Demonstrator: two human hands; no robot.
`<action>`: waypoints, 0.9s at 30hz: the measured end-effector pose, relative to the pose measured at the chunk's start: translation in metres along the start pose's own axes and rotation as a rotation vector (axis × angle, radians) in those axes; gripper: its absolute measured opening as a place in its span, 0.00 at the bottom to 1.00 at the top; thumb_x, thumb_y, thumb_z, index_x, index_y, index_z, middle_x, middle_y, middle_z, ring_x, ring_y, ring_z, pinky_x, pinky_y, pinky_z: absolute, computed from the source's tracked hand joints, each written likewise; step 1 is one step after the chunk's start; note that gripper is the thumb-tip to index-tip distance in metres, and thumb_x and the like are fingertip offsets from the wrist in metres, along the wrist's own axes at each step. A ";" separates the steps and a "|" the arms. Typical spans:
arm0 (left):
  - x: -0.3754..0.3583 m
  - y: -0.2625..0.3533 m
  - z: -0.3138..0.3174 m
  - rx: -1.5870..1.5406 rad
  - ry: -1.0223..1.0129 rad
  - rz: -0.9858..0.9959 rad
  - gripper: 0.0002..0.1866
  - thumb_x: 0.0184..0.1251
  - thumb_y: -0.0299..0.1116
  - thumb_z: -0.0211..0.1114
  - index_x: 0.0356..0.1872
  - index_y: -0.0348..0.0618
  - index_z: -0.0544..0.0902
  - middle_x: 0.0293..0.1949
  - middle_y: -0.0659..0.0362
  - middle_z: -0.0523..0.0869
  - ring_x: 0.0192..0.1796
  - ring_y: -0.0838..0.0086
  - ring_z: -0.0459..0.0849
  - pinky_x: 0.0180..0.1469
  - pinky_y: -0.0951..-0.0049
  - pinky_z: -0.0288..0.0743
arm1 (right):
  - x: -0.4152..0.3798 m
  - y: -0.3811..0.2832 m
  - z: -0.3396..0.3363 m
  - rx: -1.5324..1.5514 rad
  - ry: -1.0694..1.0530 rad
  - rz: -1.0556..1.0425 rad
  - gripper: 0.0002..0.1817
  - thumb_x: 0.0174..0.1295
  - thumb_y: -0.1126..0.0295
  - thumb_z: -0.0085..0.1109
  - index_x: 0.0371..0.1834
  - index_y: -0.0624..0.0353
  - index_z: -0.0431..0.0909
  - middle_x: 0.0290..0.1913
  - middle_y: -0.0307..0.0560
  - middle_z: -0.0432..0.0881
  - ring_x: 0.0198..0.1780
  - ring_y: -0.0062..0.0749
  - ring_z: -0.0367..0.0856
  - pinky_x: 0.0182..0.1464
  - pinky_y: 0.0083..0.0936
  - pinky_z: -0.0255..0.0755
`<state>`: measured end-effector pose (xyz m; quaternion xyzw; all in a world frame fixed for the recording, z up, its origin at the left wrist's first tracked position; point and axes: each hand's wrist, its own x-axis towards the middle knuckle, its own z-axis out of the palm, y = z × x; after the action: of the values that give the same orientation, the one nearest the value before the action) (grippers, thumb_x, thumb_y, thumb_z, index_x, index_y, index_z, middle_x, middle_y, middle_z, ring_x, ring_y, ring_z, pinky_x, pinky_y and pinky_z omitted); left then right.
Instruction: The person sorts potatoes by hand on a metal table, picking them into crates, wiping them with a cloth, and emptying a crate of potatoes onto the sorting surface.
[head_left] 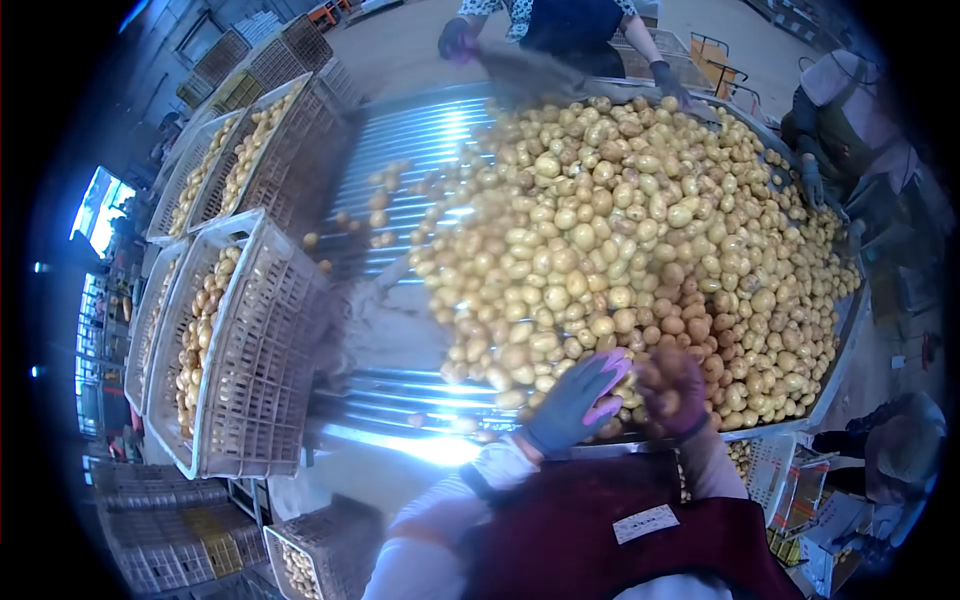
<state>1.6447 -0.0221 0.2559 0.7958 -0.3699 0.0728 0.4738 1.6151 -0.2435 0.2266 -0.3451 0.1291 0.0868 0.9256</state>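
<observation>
A large heap of yellow potatoes (590,230) covers much of a ribbed metal sorting table (400,140). My left hand (575,405), in a grey and pink glove, is at the near edge of the heap. Its fingers are apart and point right toward the potatoes, with nothing visibly gripped. Beside it, my right hand (675,395), in a dark purple glove, is smeared by motion. Whether it holds a potato cannot be made out. Just beyond my right hand lies a patch of browner potatoes (690,320).
Plastic crates (265,350) of potatoes line the left side; another crate (325,545) stands low at the left. Across the table, one person's gloved hands (460,40) hold a grey sheet-like thing, blurred. Another person's hand (812,185) reaches in at the right edge.
</observation>
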 end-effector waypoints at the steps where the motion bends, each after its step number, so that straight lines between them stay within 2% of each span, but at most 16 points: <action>1: -0.005 -0.008 -0.006 0.099 0.032 0.028 0.30 0.68 0.35 0.68 0.69 0.39 0.70 0.66 0.47 0.77 0.66 0.52 0.77 0.66 0.57 0.72 | -0.012 -0.013 -0.022 -0.095 0.056 -0.080 0.17 0.71 0.54 0.56 0.52 0.54 0.74 0.43 0.44 0.78 0.40 0.30 0.77 0.28 0.18 0.71; 2: -0.009 -0.015 -0.013 0.195 0.065 0.054 0.30 0.68 0.35 0.68 0.69 0.39 0.71 0.66 0.47 0.77 0.66 0.52 0.77 0.66 0.57 0.71 | -0.031 -0.025 -0.051 -0.422 0.044 -0.202 0.17 0.70 0.55 0.57 0.54 0.54 0.73 0.44 0.42 0.77 0.42 0.30 0.77 0.29 0.18 0.71; 3: -0.013 -0.020 -0.023 0.027 0.094 -0.224 0.28 0.68 0.34 0.67 0.67 0.38 0.73 0.65 0.48 0.78 0.66 0.53 0.77 0.67 0.57 0.71 | -0.057 -0.043 -0.084 -0.987 0.048 -0.371 0.18 0.70 0.57 0.58 0.56 0.53 0.73 0.45 0.39 0.76 0.44 0.30 0.77 0.30 0.18 0.71; 4: -0.015 -0.029 -0.040 0.099 0.179 -0.273 0.25 0.67 0.33 0.67 0.64 0.37 0.75 0.61 0.48 0.80 0.64 0.53 0.78 0.64 0.56 0.72 | -0.086 -0.057 -0.113 -1.354 0.085 -0.510 0.18 0.69 0.59 0.58 0.58 0.53 0.73 0.45 0.37 0.75 0.47 0.30 0.76 0.31 0.18 0.71; 8: -0.057 -0.103 -0.092 0.446 0.385 -0.310 0.19 0.69 0.30 0.64 0.60 0.38 0.77 0.57 0.50 0.82 0.60 0.57 0.80 0.58 0.60 0.76 | -0.221 -0.054 -0.144 -0.115 0.414 -0.459 0.24 0.70 0.65 0.53 0.68 0.59 0.68 0.58 0.46 0.77 0.48 0.26 0.77 0.37 0.17 0.70; 9: -0.066 -0.107 -0.101 0.420 0.337 -0.421 0.25 0.68 0.28 0.65 0.66 0.41 0.76 0.60 0.48 0.81 0.63 0.54 0.79 0.64 0.58 0.74 | -0.249 -0.048 -0.174 -0.110 0.596 -0.456 0.24 0.71 0.65 0.53 0.68 0.59 0.68 0.58 0.47 0.77 0.49 0.28 0.77 0.39 0.19 0.70; 13: -0.071 -0.136 -0.097 0.743 0.086 -0.297 0.31 0.61 0.32 0.68 0.68 0.42 0.73 0.60 0.47 0.78 0.63 0.49 0.75 0.66 0.51 0.69 | -0.332 -0.017 -0.274 -0.423 1.328 -0.336 0.23 0.72 0.64 0.52 0.67 0.62 0.70 0.59 0.49 0.77 0.54 0.33 0.77 0.46 0.25 0.70; 16: -0.061 -0.139 -0.087 0.701 0.067 -0.390 0.33 0.61 0.31 0.67 0.70 0.44 0.72 0.61 0.46 0.77 0.66 0.47 0.72 0.68 0.49 0.67 | -0.328 0.002 -0.284 -0.832 1.540 -0.273 0.23 0.72 0.63 0.51 0.66 0.63 0.71 0.59 0.50 0.78 0.57 0.37 0.76 0.52 0.30 0.70; 19: -0.052 -0.135 -0.088 0.613 0.079 -0.418 0.30 0.65 0.36 0.59 0.71 0.46 0.71 0.60 0.48 0.77 0.65 0.45 0.71 0.68 0.48 0.65 | -0.242 0.004 -0.244 -1.118 1.251 -0.549 0.23 0.73 0.62 0.50 0.66 0.65 0.72 0.60 0.52 0.78 0.61 0.41 0.76 0.58 0.35 0.70; 21: -0.063 -0.151 -0.086 0.642 0.104 -0.365 0.27 0.77 0.48 0.49 0.70 0.46 0.70 0.58 0.50 0.78 0.63 0.46 0.72 0.66 0.48 0.65 | -0.148 -0.007 -0.170 -1.334 0.777 -0.746 0.23 0.74 0.62 0.50 0.65 0.66 0.73 0.60 0.53 0.78 0.63 0.43 0.76 0.62 0.38 0.70; 22: -0.069 -0.155 -0.086 0.656 0.109 -0.354 0.28 0.77 0.48 0.50 0.71 0.45 0.69 0.60 0.50 0.78 0.64 0.48 0.72 0.67 0.48 0.64 | -0.094 -0.023 -0.127 -1.773 0.448 -0.813 0.19 0.72 0.64 0.51 0.58 0.65 0.78 0.60 0.55 0.78 0.63 0.46 0.75 0.63 0.40 0.70; 23: -0.073 -0.157 -0.090 0.612 0.106 -0.337 0.28 0.77 0.48 0.51 0.72 0.45 0.69 0.60 0.50 0.79 0.63 0.49 0.73 0.67 0.50 0.65 | -0.051 -0.015 -0.062 -1.615 0.315 -0.836 0.14 0.67 0.70 0.55 0.52 0.62 0.82 0.57 0.54 0.81 0.60 0.49 0.78 0.63 0.41 0.71; 24: -0.074 -0.158 -0.093 0.569 0.106 -0.321 0.28 0.77 0.47 0.52 0.72 0.44 0.69 0.60 0.50 0.79 0.63 0.50 0.74 0.67 0.51 0.66 | -0.016 -0.013 -0.033 -1.701 -0.055 -0.813 0.15 0.62 0.71 0.60 0.51 0.60 0.82 0.56 0.54 0.82 0.60 0.53 0.79 0.63 0.42 0.71; 25: -0.076 -0.157 -0.094 0.527 0.108 -0.306 0.28 0.77 0.47 0.53 0.72 0.44 0.70 0.60 0.50 0.80 0.62 0.51 0.75 0.67 0.53 0.66 | 0.017 -0.004 0.005 -1.526 -0.344 -0.782 0.14 0.63 0.69 0.60 0.51 0.57 0.83 0.56 0.49 0.83 0.57 0.50 0.80 0.59 0.43 0.74; 26: -0.070 -0.136 -0.102 0.200 0.104 -0.526 0.25 0.74 0.39 0.59 0.70 0.43 0.73 0.58 0.47 0.81 0.62 0.51 0.77 0.67 0.57 0.68 | 0.048 0.017 0.017 -1.606 -0.511 -0.688 0.14 0.64 0.67 0.61 0.52 0.52 0.84 0.56 0.46 0.83 0.55 0.46 0.81 0.56 0.43 0.75; 27: -0.070 -0.124 -0.103 0.228 0.143 -0.515 0.25 0.75 0.39 0.59 0.70 0.43 0.73 0.58 0.47 0.81 0.61 0.52 0.78 0.66 0.57 0.69 | 0.071 0.041 0.031 -1.679 -0.603 -0.773 0.13 0.63 0.67 0.60 0.51 0.48 0.84 0.54 0.45 0.83 0.53 0.45 0.81 0.53 0.42 0.75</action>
<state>1.7003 0.1326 0.1920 0.9045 -0.1107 0.0472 0.4092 1.6780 -0.1877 0.2028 -0.8749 -0.3398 -0.0747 0.3368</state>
